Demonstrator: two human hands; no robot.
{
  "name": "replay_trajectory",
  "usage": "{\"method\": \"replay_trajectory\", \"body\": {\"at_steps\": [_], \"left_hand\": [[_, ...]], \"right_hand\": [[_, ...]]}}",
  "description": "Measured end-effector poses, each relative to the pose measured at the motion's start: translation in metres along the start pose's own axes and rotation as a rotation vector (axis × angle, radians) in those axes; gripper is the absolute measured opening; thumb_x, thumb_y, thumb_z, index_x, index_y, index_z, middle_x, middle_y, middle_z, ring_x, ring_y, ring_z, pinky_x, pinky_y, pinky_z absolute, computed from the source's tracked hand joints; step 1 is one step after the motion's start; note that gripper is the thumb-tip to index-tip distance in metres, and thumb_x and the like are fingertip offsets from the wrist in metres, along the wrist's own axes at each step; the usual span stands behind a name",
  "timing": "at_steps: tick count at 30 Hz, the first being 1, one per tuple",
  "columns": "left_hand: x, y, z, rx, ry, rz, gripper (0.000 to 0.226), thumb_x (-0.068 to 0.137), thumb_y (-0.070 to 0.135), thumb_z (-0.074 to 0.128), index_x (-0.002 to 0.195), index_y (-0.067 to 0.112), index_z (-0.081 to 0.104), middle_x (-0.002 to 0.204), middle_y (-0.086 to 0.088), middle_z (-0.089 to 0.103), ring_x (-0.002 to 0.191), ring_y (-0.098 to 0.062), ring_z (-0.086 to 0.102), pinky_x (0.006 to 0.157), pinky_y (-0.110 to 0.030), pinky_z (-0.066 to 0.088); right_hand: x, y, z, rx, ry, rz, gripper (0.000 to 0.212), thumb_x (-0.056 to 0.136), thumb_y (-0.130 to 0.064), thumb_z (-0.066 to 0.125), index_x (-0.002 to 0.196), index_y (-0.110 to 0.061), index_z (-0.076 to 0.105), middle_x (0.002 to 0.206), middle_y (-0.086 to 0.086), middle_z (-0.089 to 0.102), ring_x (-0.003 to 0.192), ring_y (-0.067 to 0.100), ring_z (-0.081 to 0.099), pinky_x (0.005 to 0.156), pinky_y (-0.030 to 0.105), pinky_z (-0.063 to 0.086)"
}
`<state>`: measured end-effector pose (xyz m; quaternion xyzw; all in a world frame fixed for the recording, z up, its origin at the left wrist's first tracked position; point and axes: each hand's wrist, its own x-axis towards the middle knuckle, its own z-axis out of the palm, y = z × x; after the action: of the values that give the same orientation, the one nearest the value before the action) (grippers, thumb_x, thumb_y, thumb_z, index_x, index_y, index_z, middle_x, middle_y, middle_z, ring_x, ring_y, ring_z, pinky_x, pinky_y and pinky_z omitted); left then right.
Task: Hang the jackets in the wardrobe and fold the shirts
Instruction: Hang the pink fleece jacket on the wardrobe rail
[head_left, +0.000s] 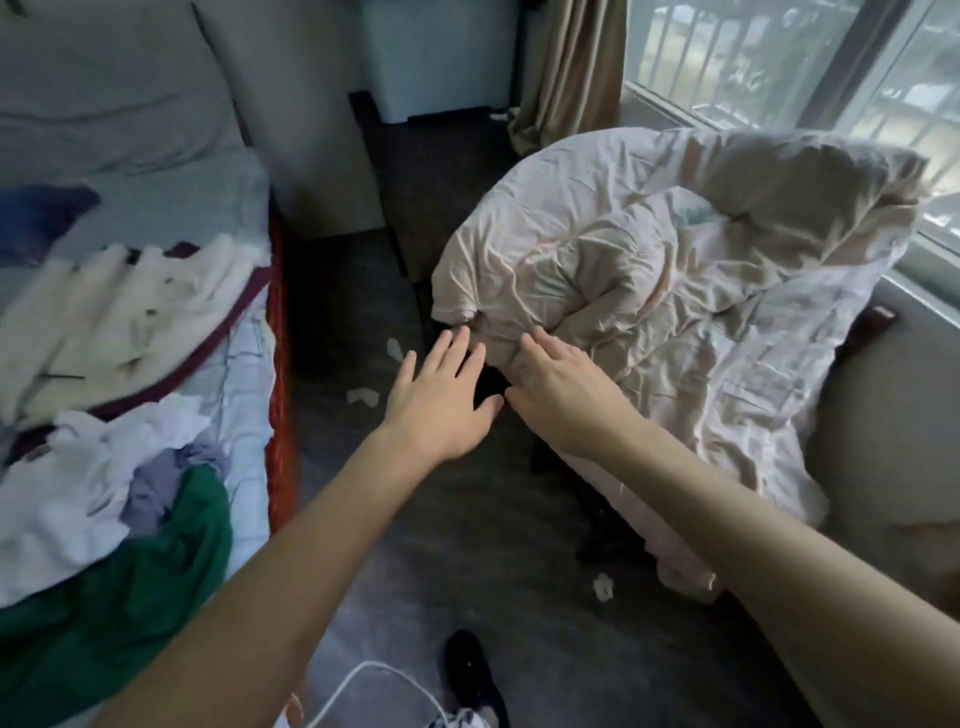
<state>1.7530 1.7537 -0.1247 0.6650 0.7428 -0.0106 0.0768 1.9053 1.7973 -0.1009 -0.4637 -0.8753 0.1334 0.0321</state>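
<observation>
Reaching left hand (441, 400) and right hand (561, 395), fingers straight, toward duvet (649, 270).

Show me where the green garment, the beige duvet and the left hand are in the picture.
green garment (130, 587): head view, on the middle of its green cloth, on the bed.
beige duvet (649, 270): head view, on its crumpled middle.
left hand (441, 405): head view, on the back of the hand, fingers straight.
</observation>
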Motion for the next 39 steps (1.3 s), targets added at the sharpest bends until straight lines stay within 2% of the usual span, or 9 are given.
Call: {"method": "replay_trajectory", "body": {"at_steps": [3,6,8,11,17,25,28,32,39], "left_hand": [[0.014,-0.039,-0.01,-0.002,0.008,-0.074,0.069,0.099,0.055,0.027,0.155,0.022,0.002,0.162,0.002,-0.012,0.148,-0.015,-0.011,0.12,-0.045,0.001],[0.03,-0.076,-0.02,-0.033,0.022,-0.142,0.07,0.099,0.054,0.028,0.155,0.023,0.001,0.162,0.002,-0.012,0.148,-0.015,-0.011,0.12,-0.046,0.002],[0.039,-0.097,-0.024,-0.049,0.027,-0.17,0.069,0.099,0.054,0.029,0.155,0.024,0.001,0.162,0.002,-0.012,0.148,-0.016,-0.011,0.12,-0.047,0.002],[0.048,-0.127,-0.024,-0.058,0.047,-0.213,0.069,0.099,0.054,0.029,0.155,0.026,0.001,0.162,0.002,-0.011,0.148,-0.017,-0.011,0.12,-0.047,0.002],[0.046,-0.185,-0.025,-0.052,0.038,-0.373,0.068,0.099,0.055,0.027,0.154,0.027,-0.003,0.161,0.001,-0.014,0.148,-0.019,-0.013,0.118,-0.045,-0.001],[0.05,-0.259,-0.018,-0.05,0.014,-0.568,0.069,0.098,0.057,0.023,0.154,0.027,-0.003,0.162,0.0,-0.012,0.149,-0.022,-0.008,0.12,-0.048,0.002],[0.063,-0.29,-0.016,-0.066,0.006,-0.648,0.07,0.098,0.057,0.023,0.154,0.027,-0.004,0.162,0.0,-0.013,0.149,-0.021,-0.008,0.12,-0.048,0.001],[0.089,-0.324,-0.021,-0.079,0.003,-0.735,0.069,0.098,0.056,0.023,0.154,0.025,-0.002,0.161,0.0,-0.014,0.149,-0.021,-0.009,0.118,-0.047,0.0],[0.143,-0.369,-0.043,-0.099,0.009,-0.866,0.069,0.099,0.056,0.023,0.154,0.022,0.002,0.162,0.0,-0.013,0.149,-0.023,-0.004,0.118,-0.05,0.005]], "right_hand": [[0.041,-0.024,0.0,0.016,-0.003,-0.07,0.068,0.09,-0.048,0.045,0.146,-0.012,0.029,0.153,0.007,0.028,0.142,0.028,0.026,0.114,0.044,0.027],[0.084,-0.042,0.002,-0.022,-0.01,-0.136,0.079,0.077,-0.062,0.023,0.141,-0.018,0.039,0.14,0.002,0.039,0.134,0.027,0.036,0.108,0.044,0.033],[0.109,-0.054,0.003,-0.028,-0.031,-0.148,0.073,0.083,-0.058,0.03,0.141,-0.015,0.039,0.147,0.005,0.035,0.137,0.027,0.033,0.111,0.045,0.031],[0.135,-0.075,0.001,-0.003,-0.053,-0.183,0.07,0.095,-0.046,0.045,0.15,-0.009,0.022,0.158,0.01,0.019,0.145,0.028,0.019,0.118,0.043,0.021],[0.189,-0.124,0.014,-0.028,-0.133,-0.313,0.072,0.096,-0.046,0.045,0.153,-0.015,0.013,0.161,0.008,0.01,0.147,0.027,0.013,0.118,0.044,0.015],[0.265,-0.191,0.04,-0.028,-0.22,-0.455,0.072,0.096,-0.046,0.047,0.153,-0.018,0.013,0.161,0.006,0.009,0.147,0.027,0.013,0.119,0.046,0.017],[0.297,-0.212,0.046,-0.032,-0.245,-0.53,0.072,0.096,-0.048,0.044,0.153,-0.02,0.01,0.161,0.004,0.007,0.148,0.026,0.011,0.12,0.046,0.013],[0.355,-0.226,0.052,-0.037,-0.262,-0.612,0.071,0.097,-0.047,0.043,0.153,-0.021,0.009,0.161,0.003,0.007,0.148,0.024,0.011,0.118,0.041,0.011],[0.463,-0.242,0.057,-0.069,-0.27,-0.765,0.074,0.093,-0.051,0.045,0.153,-0.02,0.014,0.161,0.004,0.012,0.146,0.026,0.018,0.117,0.043,0.017]]}}
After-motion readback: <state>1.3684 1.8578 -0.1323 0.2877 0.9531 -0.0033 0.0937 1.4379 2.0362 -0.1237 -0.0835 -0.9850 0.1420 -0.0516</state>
